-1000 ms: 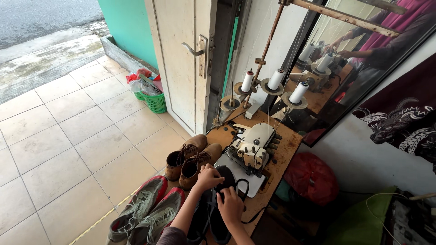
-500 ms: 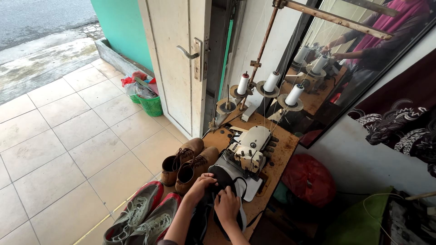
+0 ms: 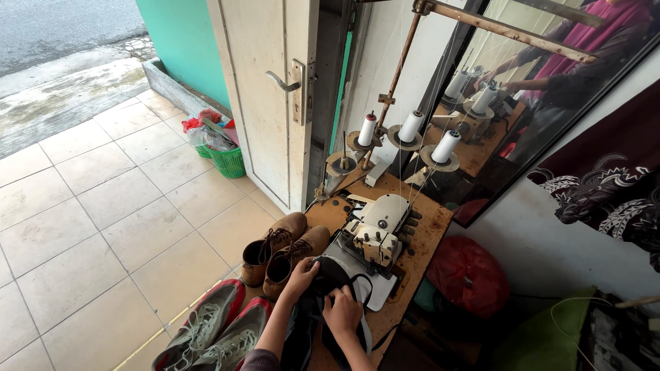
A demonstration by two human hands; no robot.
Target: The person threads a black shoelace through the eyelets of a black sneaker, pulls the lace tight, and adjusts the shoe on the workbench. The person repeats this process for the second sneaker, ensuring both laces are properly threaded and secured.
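Observation:
A cream overlock sewing machine (image 3: 379,230) sits on a worn wooden table (image 3: 433,223). A dark piece of fabric (image 3: 328,275) lies in front of the machine and hangs over the table's near edge. My left hand (image 3: 301,276) grips the fabric's left side. My right hand (image 3: 342,310) presses on the fabric closer to me, fingers curled on it. Three white thread cones (image 3: 411,126) stand on a rack behind the machine, threads running up to a rusty rod.
Brown boots (image 3: 282,247) and grey-red sneakers (image 3: 214,330) lie on the tiled floor left of the table. A green basket (image 3: 225,158) stands by a white door (image 3: 265,89). A mirror (image 3: 529,75) behind reflects the table; a red bag (image 3: 469,275) lies to the right.
The view has shifted slightly and come nearer. Both hands stay on the dark fabric, moving a little toward the machine.

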